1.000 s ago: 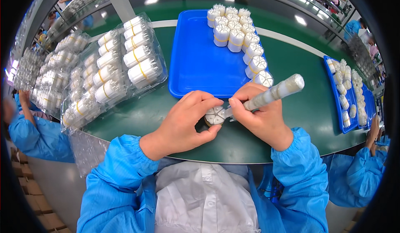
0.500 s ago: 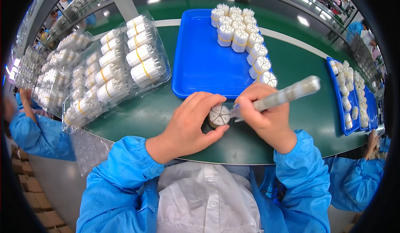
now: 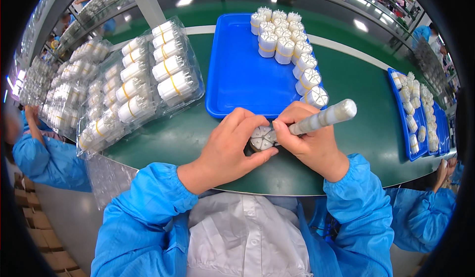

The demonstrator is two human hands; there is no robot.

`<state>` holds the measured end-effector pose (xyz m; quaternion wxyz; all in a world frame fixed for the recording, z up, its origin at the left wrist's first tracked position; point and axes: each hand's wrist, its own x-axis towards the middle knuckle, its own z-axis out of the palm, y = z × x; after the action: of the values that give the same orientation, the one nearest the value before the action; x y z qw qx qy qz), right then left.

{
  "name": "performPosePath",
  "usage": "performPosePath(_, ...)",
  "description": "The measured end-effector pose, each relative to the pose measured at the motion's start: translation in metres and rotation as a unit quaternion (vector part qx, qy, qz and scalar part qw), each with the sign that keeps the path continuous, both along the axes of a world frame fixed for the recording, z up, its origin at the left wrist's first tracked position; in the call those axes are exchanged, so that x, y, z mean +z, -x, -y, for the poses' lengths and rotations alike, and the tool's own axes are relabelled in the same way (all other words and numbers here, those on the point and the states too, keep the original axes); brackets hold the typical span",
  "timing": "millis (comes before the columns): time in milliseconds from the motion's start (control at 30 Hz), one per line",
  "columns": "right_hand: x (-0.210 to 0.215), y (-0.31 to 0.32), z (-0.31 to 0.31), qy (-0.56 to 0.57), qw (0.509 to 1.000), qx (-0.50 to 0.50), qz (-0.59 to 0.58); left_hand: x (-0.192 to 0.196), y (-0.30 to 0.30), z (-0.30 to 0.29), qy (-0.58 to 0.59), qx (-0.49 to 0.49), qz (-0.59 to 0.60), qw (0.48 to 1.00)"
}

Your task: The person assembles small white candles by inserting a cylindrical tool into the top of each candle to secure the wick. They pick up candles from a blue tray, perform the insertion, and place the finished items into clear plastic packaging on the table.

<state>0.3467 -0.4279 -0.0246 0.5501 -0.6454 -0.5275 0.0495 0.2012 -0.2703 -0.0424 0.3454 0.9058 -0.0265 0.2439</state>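
head view, person seated at a green work surface (image 3: 376, 128). the left hand (image 3: 232, 146) cups a small round bundle of white wedge-shaped parts (image 3: 262, 138) at the table's near edge, just in front of the blue tray (image 3: 237, 74); its fingers wrap the bundle's near and left sides, a firm grasp. the right hand (image 3: 309, 143) is clenched around a long pale cylindrical tool (image 3: 324, 119), thumb and forefinger pinched near the tool's lower tip, which meets the bundle's right side. compared with half a second and a second ago, the hands and bundle hold almost the same posture and the same spot in front of the tray, and the tool keeps about the same slant; the work on this bundle appears to be mid-step, not finished. the tool's long axis runs from lower left at the bundle to upper right, its free blunt end pointing away toward the far right of the table. the bundle's flat segmented face points up toward the camera, its short axis roughly vertical. banded bundles (image 3: 284, 39) stand upright in the tray's far right corner; clear blister packs of banded parts (image 3: 148, 79) lie to the left.
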Motion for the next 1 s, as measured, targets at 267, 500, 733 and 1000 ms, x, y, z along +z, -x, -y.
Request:
performPosePath(267, 0.0029, -0.0025, 0.0023, 0.016, 1.000, -0.004, -0.015, 0.0031, -0.0005, 0.0019, 0.044, -0.043, 0.030, 0.998)
performPosePath(500, -0.0012, 0.0002, 0.0005, 0.004, 1.000, 0.005, 0.026, 0.0024, -0.0011, 0.0032, 0.009, 0.003, 0.001, 1.000)
performPosePath(733, 0.0047, -0.0036, 0.0028, -0.018, 1.000, -0.003, 0.000, 0.0009, 0.0006, 0.0024, 0.043, -0.025, 0.023, 0.999)
performPosePath(1000, -0.0001, 0.0010, 0.0009, 0.009, 0.999, 0.007, 0.036, 0.0044, 0.0007, 0.0032, 0.016, -0.024, 0.017, 0.999)
